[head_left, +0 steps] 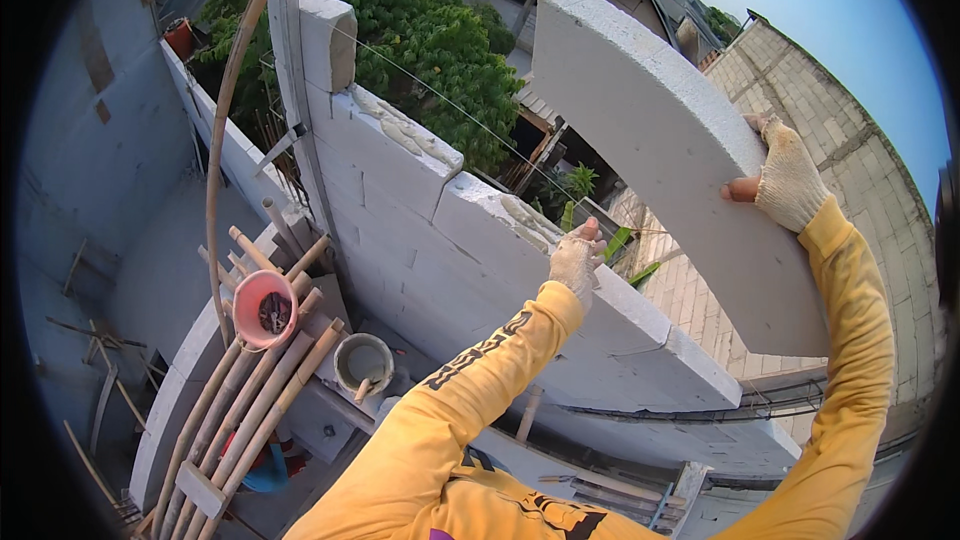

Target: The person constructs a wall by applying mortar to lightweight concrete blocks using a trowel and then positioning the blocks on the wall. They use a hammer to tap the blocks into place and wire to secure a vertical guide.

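Note:
My right hand, in a knitted fingerless glove, grips the upper right edge of a large pale grey concrete block. The block is tilted, raised beyond the wall top, its thumb side facing me. My left hand, gloved alike, is over the top edge of the block wall with its fingers curled. Whether something thin is between those fingers is hidden. A taut string runs from the upper left toward that hand. Patches of mortar lie along the wall top just left of it.
Bamboo poles stand bundled at lower left. On them sits a pink bucket, beside a grey mortar bucket with a tool in it. A metal upright stands at the wall's far left. Trees and roofs lie beyond.

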`<move>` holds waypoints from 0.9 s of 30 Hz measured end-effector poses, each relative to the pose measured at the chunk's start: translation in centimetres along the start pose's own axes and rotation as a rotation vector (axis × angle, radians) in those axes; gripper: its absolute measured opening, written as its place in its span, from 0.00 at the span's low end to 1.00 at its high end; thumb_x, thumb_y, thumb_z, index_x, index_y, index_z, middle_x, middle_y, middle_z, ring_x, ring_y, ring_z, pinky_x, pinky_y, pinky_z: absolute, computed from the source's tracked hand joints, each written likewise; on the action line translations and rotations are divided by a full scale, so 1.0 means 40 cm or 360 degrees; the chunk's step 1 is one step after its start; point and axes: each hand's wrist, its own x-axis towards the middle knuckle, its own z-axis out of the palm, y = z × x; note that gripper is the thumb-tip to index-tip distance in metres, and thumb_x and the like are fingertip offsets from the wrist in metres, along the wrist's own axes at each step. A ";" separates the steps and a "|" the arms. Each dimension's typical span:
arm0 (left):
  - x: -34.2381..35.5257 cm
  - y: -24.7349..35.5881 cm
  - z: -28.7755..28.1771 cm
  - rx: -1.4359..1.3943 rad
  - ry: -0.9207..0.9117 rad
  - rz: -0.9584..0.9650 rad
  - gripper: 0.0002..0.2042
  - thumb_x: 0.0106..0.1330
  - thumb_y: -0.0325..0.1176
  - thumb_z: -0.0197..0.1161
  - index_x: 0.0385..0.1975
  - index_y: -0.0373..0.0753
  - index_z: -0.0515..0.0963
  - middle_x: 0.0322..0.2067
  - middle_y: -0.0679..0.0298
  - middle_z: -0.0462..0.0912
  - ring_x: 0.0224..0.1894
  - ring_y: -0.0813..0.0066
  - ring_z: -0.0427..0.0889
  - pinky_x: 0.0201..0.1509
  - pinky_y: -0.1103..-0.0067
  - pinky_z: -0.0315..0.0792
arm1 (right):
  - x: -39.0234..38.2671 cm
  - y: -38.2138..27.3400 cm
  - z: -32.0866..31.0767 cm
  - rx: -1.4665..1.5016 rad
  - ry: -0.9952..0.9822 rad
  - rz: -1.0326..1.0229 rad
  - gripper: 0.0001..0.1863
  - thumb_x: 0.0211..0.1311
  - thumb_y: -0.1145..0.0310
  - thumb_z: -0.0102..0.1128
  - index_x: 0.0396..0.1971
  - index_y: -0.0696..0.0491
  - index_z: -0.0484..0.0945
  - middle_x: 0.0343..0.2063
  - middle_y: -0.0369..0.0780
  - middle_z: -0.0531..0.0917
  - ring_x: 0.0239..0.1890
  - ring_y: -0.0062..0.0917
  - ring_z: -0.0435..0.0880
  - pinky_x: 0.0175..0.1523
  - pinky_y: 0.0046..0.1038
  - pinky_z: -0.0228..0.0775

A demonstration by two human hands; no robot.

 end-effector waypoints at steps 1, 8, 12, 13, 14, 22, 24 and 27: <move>0.040 -0.002 -0.017 -0.0108 -0.0078 -0.0005 0.30 0.62 0.51 0.68 0.54 0.33 0.72 0.47 0.58 0.79 0.48 0.67 0.79 0.48 0.73 0.75 | 0.037 -0.015 0.013 0.0002 -0.0013 -0.0054 0.47 0.28 0.62 0.79 0.55 0.65 0.72 0.40 0.51 0.80 0.41 0.37 0.83 0.54 0.33 0.73; 0.081 0.086 0.011 -0.0477 -0.0322 -0.0248 0.45 0.67 0.69 0.44 0.71 0.34 0.53 0.67 0.51 0.62 0.69 0.62 0.61 0.74 0.67 0.49 | 0.214 -0.077 0.144 0.0087 -0.0158 -0.0108 0.44 0.29 0.63 0.79 0.54 0.64 0.73 0.42 0.53 0.81 0.44 0.38 0.84 0.56 0.32 0.72; 0.143 0.113 -0.047 -0.0385 -0.0301 -0.0081 0.38 0.69 0.60 0.52 0.68 0.33 0.59 0.63 0.53 0.68 0.64 0.62 0.69 0.69 0.68 0.60 | 0.284 -0.147 0.212 0.0260 -0.0247 -0.0182 0.45 0.29 0.63 0.79 0.54 0.64 0.73 0.44 0.52 0.81 0.45 0.39 0.83 0.57 0.33 0.72; 0.153 0.114 -0.059 -0.0257 -0.0264 0.0005 0.36 0.69 0.56 0.54 0.66 0.33 0.61 0.61 0.53 0.70 0.62 0.62 0.71 0.67 0.69 0.64 | 0.297 -0.164 0.229 0.0286 -0.0275 -0.0176 0.46 0.29 0.62 0.79 0.54 0.64 0.72 0.44 0.52 0.81 0.45 0.39 0.83 0.57 0.33 0.72; 0.164 0.118 -0.063 -0.0128 -0.0234 0.0083 0.33 0.70 0.53 0.56 0.65 0.33 0.64 0.59 0.54 0.72 0.60 0.63 0.73 0.64 0.70 0.67 | 0.313 -0.164 0.251 0.0289 -0.0280 -0.0217 0.46 0.29 0.62 0.79 0.55 0.64 0.72 0.44 0.53 0.81 0.45 0.39 0.83 0.57 0.33 0.72; 0.059 0.315 -0.039 0.0891 0.0344 0.0249 0.33 0.63 0.52 0.66 0.55 0.27 0.69 0.48 0.53 0.77 0.50 0.64 0.79 0.53 0.75 0.74 | 0.381 -0.255 0.336 0.0403 -0.0395 -0.0336 0.47 0.30 0.61 0.79 0.56 0.65 0.71 0.43 0.53 0.81 0.43 0.39 0.84 0.55 0.33 0.74; 0.048 0.331 -0.038 0.0990 0.0550 0.0264 0.35 0.62 0.54 0.66 0.55 0.25 0.70 0.50 0.50 0.76 0.51 0.60 0.78 0.54 0.73 0.72 | 0.388 -0.287 0.346 0.0423 -0.0410 -0.0371 0.46 0.31 0.61 0.79 0.56 0.65 0.71 0.44 0.53 0.81 0.43 0.39 0.84 0.55 0.32 0.74; 0.046 0.339 -0.046 0.1274 0.0923 0.0306 0.36 0.63 0.57 0.62 0.54 0.25 0.71 0.56 0.46 0.73 0.55 0.52 0.74 0.60 0.68 0.68 | 0.402 -0.317 0.376 0.0396 -0.0399 -0.0416 0.46 0.32 0.61 0.78 0.56 0.65 0.71 0.44 0.53 0.81 0.43 0.38 0.84 0.55 0.32 0.74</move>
